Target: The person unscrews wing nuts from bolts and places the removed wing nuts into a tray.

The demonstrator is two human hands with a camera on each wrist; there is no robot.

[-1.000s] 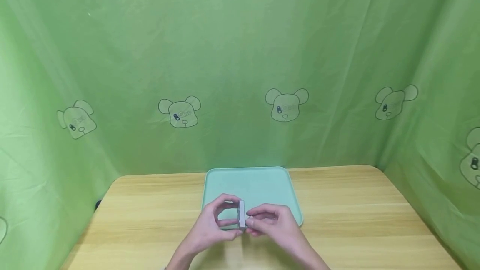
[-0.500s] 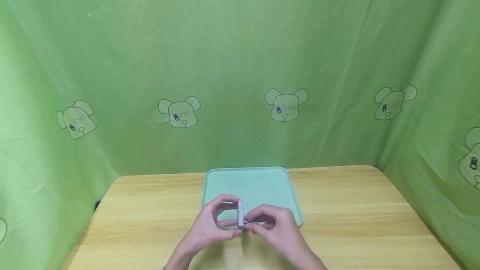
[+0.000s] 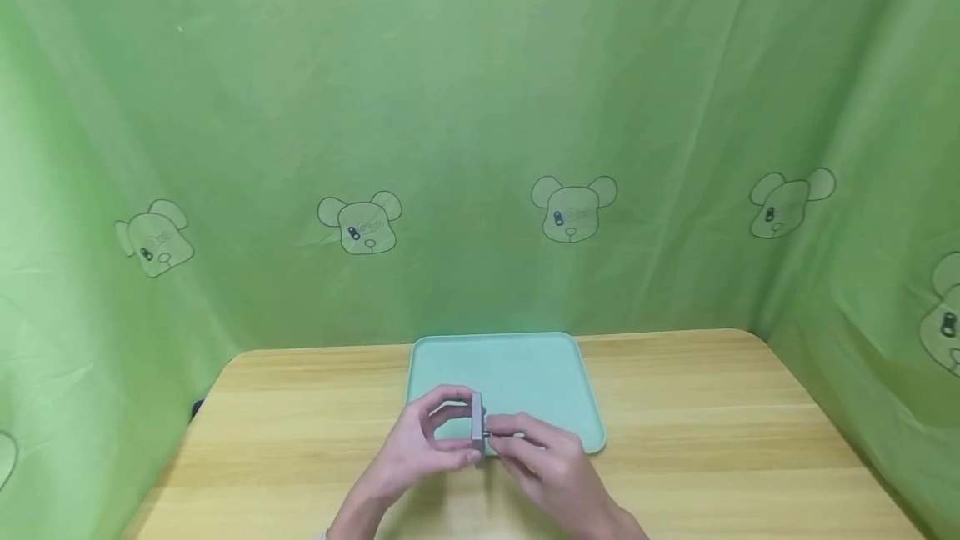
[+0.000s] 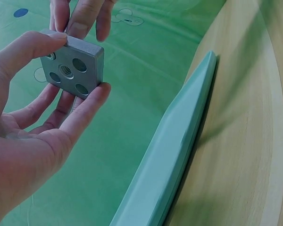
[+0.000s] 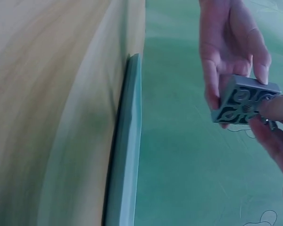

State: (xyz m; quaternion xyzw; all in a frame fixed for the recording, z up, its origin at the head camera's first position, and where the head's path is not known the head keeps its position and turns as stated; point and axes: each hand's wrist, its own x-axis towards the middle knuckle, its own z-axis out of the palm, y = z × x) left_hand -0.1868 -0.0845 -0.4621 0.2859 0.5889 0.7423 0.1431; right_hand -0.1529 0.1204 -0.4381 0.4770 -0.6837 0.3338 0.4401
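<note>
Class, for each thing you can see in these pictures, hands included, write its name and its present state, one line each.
Left hand: gripping the metal block
Right hand: pinching a small metal part
Metal block: held on edge, off the table, holes showing
Small metal part: mostly hidden; whether fastened, cannot tell
Tray: flat, right way up
Table: bearing the tray
Curtain: hanging, creased

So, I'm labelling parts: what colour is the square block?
The block is metallic grey, clearest in the left wrist view.
</note>
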